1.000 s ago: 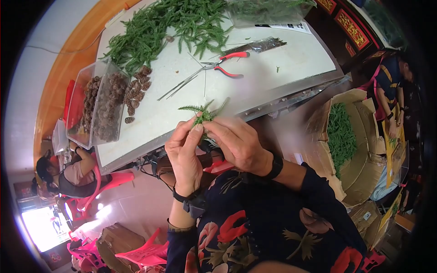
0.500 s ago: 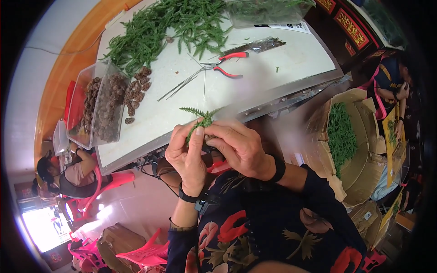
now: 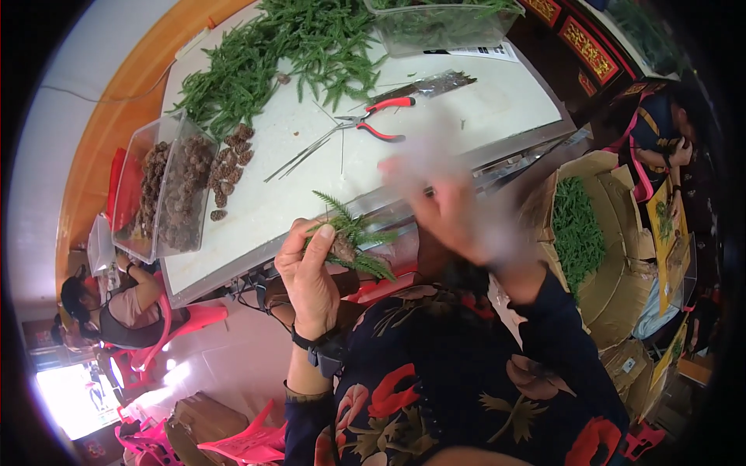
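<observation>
Near the table's [image 3: 435,140] front edge, our left hand [image 3: 311,279] pinches the green sprig bundle [image 3: 350,237]. We should keep it firm; our right hand [image 3: 458,206] is blurred, its grip unclear.

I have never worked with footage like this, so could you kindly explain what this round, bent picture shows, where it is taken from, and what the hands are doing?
There is no machine here: a person works with two bare hands, and a wide camera worn on the head looks down at them. That lens bends straight edges and darkens the corners. The left hand holds a small bundle of green sprigs around a brown cone. The right hand is raised over the table edge and blurred, so I cannot tell whether it holds anything. On the white table lie a heap of green sprigs, red-handled pliers, thin wires and loose brown cones. A clear box of cones stands at its left end. A cardboard box of greenery sits to the right.
</observation>
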{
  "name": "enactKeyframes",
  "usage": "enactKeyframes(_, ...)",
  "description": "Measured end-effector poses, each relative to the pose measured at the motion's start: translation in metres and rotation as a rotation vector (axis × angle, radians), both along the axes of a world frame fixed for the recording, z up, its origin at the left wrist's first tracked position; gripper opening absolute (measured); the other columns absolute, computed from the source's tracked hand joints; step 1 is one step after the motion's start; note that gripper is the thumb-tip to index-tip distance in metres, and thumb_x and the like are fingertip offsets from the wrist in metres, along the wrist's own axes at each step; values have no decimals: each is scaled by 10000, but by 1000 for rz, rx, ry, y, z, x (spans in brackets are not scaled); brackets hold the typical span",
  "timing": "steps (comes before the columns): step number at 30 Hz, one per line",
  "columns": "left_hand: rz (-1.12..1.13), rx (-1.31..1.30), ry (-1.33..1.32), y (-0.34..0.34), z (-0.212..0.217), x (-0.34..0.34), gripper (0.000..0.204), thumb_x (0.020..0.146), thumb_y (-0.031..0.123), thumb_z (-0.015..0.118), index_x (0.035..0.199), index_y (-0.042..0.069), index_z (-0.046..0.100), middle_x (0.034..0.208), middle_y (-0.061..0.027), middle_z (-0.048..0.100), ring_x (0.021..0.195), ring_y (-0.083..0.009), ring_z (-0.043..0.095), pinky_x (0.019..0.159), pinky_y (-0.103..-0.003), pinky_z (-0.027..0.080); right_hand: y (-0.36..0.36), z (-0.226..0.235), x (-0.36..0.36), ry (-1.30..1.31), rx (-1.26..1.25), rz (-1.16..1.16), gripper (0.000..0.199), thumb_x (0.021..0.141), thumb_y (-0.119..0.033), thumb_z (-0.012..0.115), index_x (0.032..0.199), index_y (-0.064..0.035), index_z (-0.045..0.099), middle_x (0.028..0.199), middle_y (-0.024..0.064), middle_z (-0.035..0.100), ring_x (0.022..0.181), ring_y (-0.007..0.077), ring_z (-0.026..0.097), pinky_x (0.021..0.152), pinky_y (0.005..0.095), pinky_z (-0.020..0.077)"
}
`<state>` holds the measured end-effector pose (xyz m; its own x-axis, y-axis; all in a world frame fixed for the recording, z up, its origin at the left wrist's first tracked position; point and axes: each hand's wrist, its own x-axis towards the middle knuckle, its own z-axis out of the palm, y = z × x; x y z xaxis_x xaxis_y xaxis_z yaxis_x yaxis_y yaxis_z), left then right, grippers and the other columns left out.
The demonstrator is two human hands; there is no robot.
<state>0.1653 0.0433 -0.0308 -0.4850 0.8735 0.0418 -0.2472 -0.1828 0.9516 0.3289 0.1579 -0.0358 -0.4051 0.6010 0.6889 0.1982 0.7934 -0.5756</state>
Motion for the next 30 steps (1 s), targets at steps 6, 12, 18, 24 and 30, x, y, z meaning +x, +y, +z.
enactKeyframes(6,23,-53,-69,-17,12,-4,89,834,13,599,887,-20,663,782,-2,547,732,-82,500,719,-217,383,89,-33,-10,-303,126,-146,431,759,-235,687,1104,2,582,1067,152,603,967,322,577,832,386,466)
enactKeyframes(12,89,-78,-116,-40,20,-38,87,845,10,591,890,-18,660,787,-7,588,735,-79,513,726,-214,395,121,-40,-42,-728,52,-53,528,743,-300,678,1156,-7,528,1121,183,552,1072,344,518,895,439,420)
enactKeyframes(18,130,-92,-170,-65,25,-90,91,861,27,595,907,-16,660,817,-26,638,735,-80,555,714,-217,435,89,-10,-100,-1055,145,-82,498,788,-308,624,1176,-20,502,1112,194,531,1068,355,507,871,480,407)
enactKeyframes(24,118,-84,-255,-89,16,-121,94,871,42,595,917,-11,658,834,-42,657,740,-81,581,693,-226,470,51,3,-135,-792,9,2,431,817,-272,575,1172,-40,497,1080,188,535,1029,382,504,823,491,416)
enactKeyframes(30,45,-64,-381,-109,10,-149,73,873,43,590,895,-1,644,852,-37,653,757,-88,583,708,-232,470,29,2,-151,-862,179,-149,428,800,-203,571,1188,-39,489,1051,194,539,984,370,517,817,469,419)
